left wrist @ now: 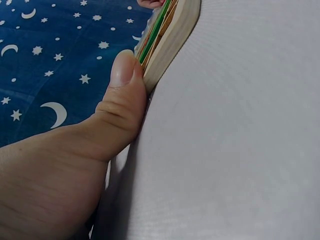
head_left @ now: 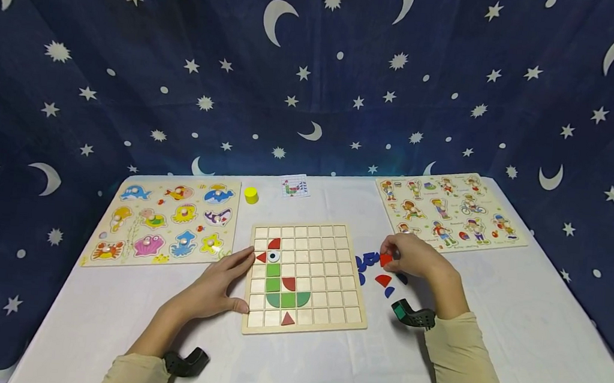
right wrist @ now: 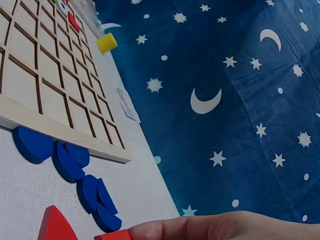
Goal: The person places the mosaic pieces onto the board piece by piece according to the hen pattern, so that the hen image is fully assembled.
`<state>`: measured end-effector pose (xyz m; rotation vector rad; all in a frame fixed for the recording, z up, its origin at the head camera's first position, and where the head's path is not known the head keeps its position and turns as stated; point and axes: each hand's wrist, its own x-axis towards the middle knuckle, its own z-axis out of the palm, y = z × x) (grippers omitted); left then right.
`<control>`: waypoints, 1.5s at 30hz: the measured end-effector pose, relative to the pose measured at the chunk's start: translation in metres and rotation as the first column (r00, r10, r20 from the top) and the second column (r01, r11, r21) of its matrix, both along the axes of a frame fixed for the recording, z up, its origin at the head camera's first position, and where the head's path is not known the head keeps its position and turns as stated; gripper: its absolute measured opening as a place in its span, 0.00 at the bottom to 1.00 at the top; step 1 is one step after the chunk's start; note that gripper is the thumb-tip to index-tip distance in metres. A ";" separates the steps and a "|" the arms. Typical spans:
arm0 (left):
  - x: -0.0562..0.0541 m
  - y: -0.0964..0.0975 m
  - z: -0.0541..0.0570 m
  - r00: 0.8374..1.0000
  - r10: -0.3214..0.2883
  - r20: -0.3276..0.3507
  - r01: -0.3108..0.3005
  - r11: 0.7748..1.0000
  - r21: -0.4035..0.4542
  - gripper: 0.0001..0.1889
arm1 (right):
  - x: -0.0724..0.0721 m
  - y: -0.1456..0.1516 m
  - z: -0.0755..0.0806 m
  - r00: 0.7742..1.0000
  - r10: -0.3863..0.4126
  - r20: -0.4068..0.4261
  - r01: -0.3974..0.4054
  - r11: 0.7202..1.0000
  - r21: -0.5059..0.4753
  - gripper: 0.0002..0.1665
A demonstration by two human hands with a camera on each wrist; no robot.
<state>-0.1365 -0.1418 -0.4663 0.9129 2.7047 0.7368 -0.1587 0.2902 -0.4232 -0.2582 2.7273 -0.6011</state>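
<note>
The wooden grid board (head_left: 324, 315) lies flat on the table. On it sit a white eye piece (head_left: 273, 256), green squares (head_left: 274, 270), green quarter-rounds (head_left: 274, 299) and several red pieces (head_left: 288, 319). My left hand (head_left: 207, 289) rests against the board's left edge, fingers fairly straight; its thumb (left wrist: 122, 95) touches the side of the board in the left wrist view. Right of the board, my right hand (head_left: 407, 253) pinches a red piece (head_left: 385, 259), partly hidden by the fingers. Near it lie another red quarter-round (head_left: 383, 280) and several blue half-rounds (right wrist: 32, 145).
A sea-animal peg puzzle (head_left: 166, 222) lies at the left and a people puzzle (head_left: 454, 212) at the back right. Behind the board are a yellow cylinder (head_left: 251, 195) and a small pattern card (head_left: 295, 186). A starry blue cloth (head_left: 314, 96) hangs behind the table.
</note>
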 end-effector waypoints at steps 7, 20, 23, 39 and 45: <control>0.000 0.000 0.001 1.000 0.007 0.009 -0.007 1.000 0.001 0.57 | 0.000 -0.002 -0.001 1.000 0.000 -0.017 0.000 0.999 -0.040 0.14; -0.001 -0.001 -0.001 1.000 -0.005 -0.023 0.005 1.000 0.008 0.57 | -0.002 -0.003 0.006 0.988 0.008 -0.156 -0.018 0.998 -0.068 0.07; -0.001 -0.001 -0.001 1.000 -0.002 -0.017 0.002 1.000 0.003 0.57 | -0.002 -0.011 0.009 0.972 -0.005 -0.235 -0.017 0.996 -0.093 0.05; -0.001 -0.001 -0.002 1.000 -0.007 -0.028 0.008 1.000 0.012 0.57 | 0.016 -0.111 -0.005 0.920 0.171 -0.352 -0.260 0.939 -0.224 0.06; -0.001 -0.001 0.000 1.000 0.001 -0.014 -0.001 1.000 0.006 0.58 | 0.022 -0.129 -0.014 0.926 0.178 -0.332 -0.269 0.930 -0.251 0.06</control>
